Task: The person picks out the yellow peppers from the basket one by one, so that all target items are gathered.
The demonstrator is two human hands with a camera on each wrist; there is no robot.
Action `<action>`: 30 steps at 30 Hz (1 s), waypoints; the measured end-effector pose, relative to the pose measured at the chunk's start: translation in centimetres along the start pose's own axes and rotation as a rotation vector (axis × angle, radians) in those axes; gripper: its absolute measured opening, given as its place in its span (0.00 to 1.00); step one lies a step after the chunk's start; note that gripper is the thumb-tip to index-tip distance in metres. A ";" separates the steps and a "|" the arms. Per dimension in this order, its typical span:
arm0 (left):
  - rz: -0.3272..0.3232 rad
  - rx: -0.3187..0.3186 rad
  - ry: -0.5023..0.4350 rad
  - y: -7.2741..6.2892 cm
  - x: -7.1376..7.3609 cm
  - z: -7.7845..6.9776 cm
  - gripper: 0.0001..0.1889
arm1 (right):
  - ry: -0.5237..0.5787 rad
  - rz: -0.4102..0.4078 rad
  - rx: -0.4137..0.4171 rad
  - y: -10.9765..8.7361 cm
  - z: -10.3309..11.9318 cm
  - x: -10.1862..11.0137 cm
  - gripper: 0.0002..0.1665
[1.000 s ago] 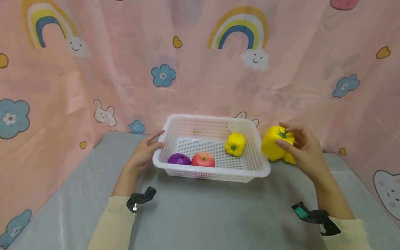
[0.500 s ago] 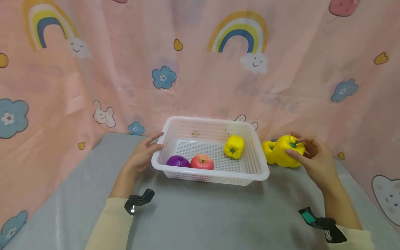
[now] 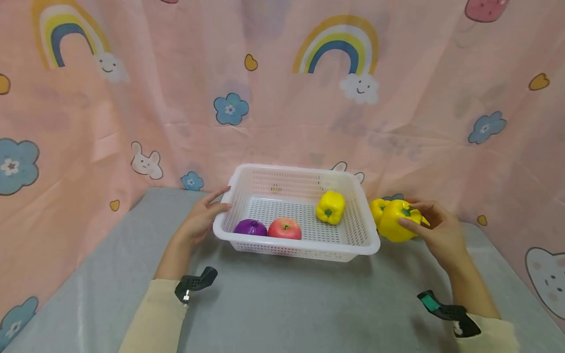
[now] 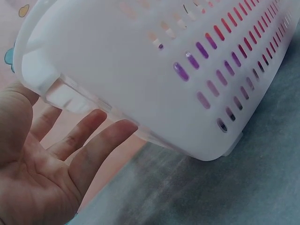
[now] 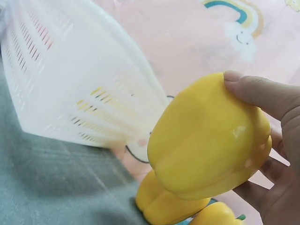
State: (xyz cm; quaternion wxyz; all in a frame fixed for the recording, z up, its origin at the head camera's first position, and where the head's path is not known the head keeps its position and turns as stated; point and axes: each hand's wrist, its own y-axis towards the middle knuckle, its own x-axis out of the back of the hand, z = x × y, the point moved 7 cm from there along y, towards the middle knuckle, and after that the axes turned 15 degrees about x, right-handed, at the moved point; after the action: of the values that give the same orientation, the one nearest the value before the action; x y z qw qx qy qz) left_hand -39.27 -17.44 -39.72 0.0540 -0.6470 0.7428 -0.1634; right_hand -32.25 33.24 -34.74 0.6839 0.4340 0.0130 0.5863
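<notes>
My left hand (image 3: 198, 221) holds the left end of a white perforated plastic basket (image 3: 295, 243), thumb on the rim. In the left wrist view its fingertips touch the basket's outer wall. A purple onion (image 3: 250, 227), a red apple (image 3: 284, 229) and a small yellow bell pepper (image 3: 330, 208) lie inside the basket. Just right of it, my right hand (image 3: 443, 238) grips a large yellow bell pepper (image 3: 395, 225) between thumb and fingers. Behind that one, two more yellow peppers show in the right wrist view, one larger (image 5: 168, 204) and one with a green stem (image 5: 218, 216), both partly hidden.
A grey cloth (image 3: 282, 299) covers the table. Close behind the basket hangs a pink patterned curtain (image 3: 282, 132). The basket's right wall stands between the held pepper and the basket's inside.
The right hand and its pepper have moved down, first rightward, then slightly back left. A yellow pepper behind has come into view at left. The left hand stays at the basket.
</notes>
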 end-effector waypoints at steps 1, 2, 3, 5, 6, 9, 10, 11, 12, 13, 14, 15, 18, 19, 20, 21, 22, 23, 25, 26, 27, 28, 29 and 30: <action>-0.001 -0.001 0.000 -0.1 0.0 0.0 0.34 | -0.003 0.004 -0.004 0.0 -0.2 -0.2 0.23; -0.003 0.000 -0.002 -0.1 0.0 -0.1 0.34 | -0.002 0.008 -0.008 0.0 -0.3 -0.3 0.23; -0.004 -0.001 -0.003 -0.1 0.1 -0.2 0.34 | -0.003 0.014 -0.010 0.0 -0.4 -0.5 0.23; -0.005 -0.002 -0.004 -0.1 0.1 -0.2 0.34 | -0.003 0.024 -0.011 0.0 -0.6 -0.9 0.23; -0.005 -0.004 -0.005 -0.2 0.1 -0.3 0.34 | 0.002 0.029 -0.009 0.0 -0.6 -1.1 0.23; -0.007 -0.004 -0.003 -0.2 0.2 -0.3 0.33 | 0.036 0.046 -0.001 -0.1 -0.8 -1.7 0.22; -0.008 -0.002 -0.002 -0.2 0.2 -0.3 0.33 | 0.051 0.050 -0.001 -0.2 -0.9 -1.9 0.22; -0.007 -0.001 -0.001 -0.2 0.2 -0.3 0.33 | 0.061 0.054 -0.003 -0.3 -1.1 -2.0 0.22; -0.006 0.001 0.000 -0.3 0.2 -0.3 0.33 | 0.072 0.060 -0.006 -0.5 -1.2 -2.2 0.22; -0.006 0.003 0.003 -0.2 0.2 -0.3 0.33 | 0.080 0.066 -0.013 -0.6 -1.4 -2.3 0.22; -0.005 0.005 0.005 -0.2 0.1 -0.2 0.33 | 0.083 0.070 -0.021 -0.7 -1.6 -2.4 0.22; -0.004 0.006 0.007 -0.2 0.1 -0.2 0.33 | 0.081 0.071 -0.026 -0.8 -1.7 -2.5 0.22; -0.005 0.005 0.006 -0.2 0.0 -0.2 0.33 | 0.085 0.068 -0.022 -1.0 -2.0 -2.8 0.22; -0.006 0.005 0.005 -0.2 0.0 -0.2 0.34 | 0.090 0.066 -0.017 -1.0 -2.0 -2.9 0.22; -0.006 0.003 0.003 -0.2 0.0 -0.2 0.34 | 0.090 0.064 -0.010 -1.0 -2.0 -3.0 0.22; -0.007 0.004 0.000 -0.2 0.0 -0.2 0.34 | 0.097 0.062 -0.003 -1.0 -2.0 -3.1 0.22; -0.008 0.003 -0.002 -0.3 0.0 -0.2 0.34 | 0.102 0.063 0.000 -1.0 -2.0 -3.3 0.22; -0.008 0.002 -0.004 -0.3 0.0 -0.2 0.34 | 0.102 0.063 0.000 -1.0 -2.0 -3.3 0.22; -0.007 0.004 -0.005 -0.2 0.1 -0.2 0.34 | 0.082 0.065 -0.013 -1.1 -2.1 -3.4 0.23; -0.006 0.005 -0.004 -0.2 0.1 -0.1 0.34 | 0.063 0.066 -0.024 -1.1 -2.2 -3.4 0.23; -0.005 0.005 0.000 -0.1 0.1 -0.1 0.34 | 0.049 0.066 -0.033 -1.2 -2.3 -3.5 0.24; -0.003 0.005 0.002 -0.1 0.1 -0.1 0.34 | 0.035 0.067 -0.042 -1.2 -2.4 -3.5 0.24; -0.001 0.005 0.004 -0.1 0.1 -0.1 0.34 | 0.019 0.068 -0.048 -1.2 -2.5 -3.5 0.25; 0.000 0.006 0.005 -0.1 0.1 -0.1 0.34 | 0.006 0.068 -0.052 -1.3 -2.6 -3.6 0.25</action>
State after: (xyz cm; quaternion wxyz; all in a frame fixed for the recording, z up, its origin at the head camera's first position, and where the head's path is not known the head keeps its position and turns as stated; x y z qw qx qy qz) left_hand -39.22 -17.52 -39.62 0.0543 -0.6463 0.7426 -0.1671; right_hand -33.73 31.95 -38.89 0.6744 0.4146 -0.0148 0.6108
